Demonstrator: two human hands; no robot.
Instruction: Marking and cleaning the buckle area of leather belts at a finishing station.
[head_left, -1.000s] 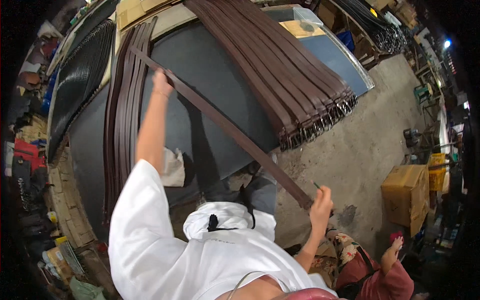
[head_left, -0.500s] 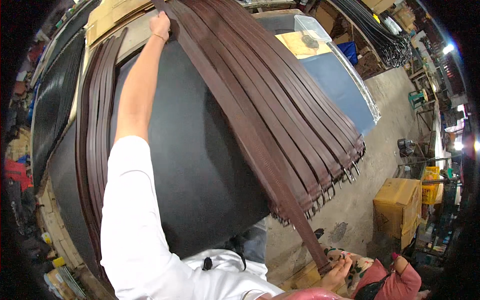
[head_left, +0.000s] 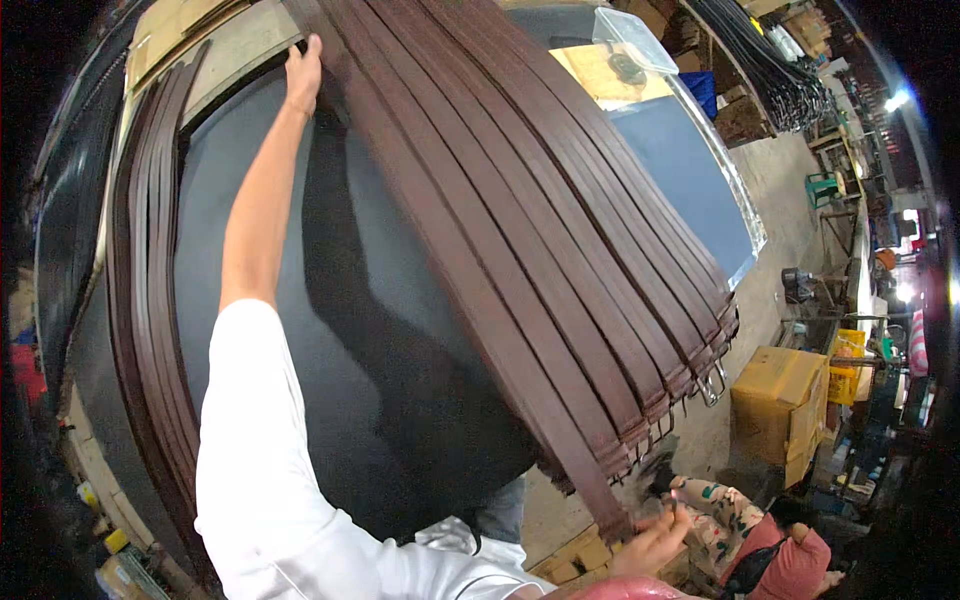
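Note:
Several long brown leather belts lie side by side, slanting across a dark grey table, their metal buckle ends hanging over the near right edge. My left hand reaches far up the table and holds the top end of the nearest belt. My right hand, low at the table's edge, grips the same belt's buckle end. The strap runs stretched between both hands, beside the laid row.
A second bundle of brown belts lies along the table's left side. A cardboard box stands on the concrete floor at right. A person in patterned clothes crouches beside my right hand. A clear sheet covers the table's far right.
My left hand has carried the belt's top end up and right to the laid row. The belt now lies alongside the others; my right hand stays at the buckle end.

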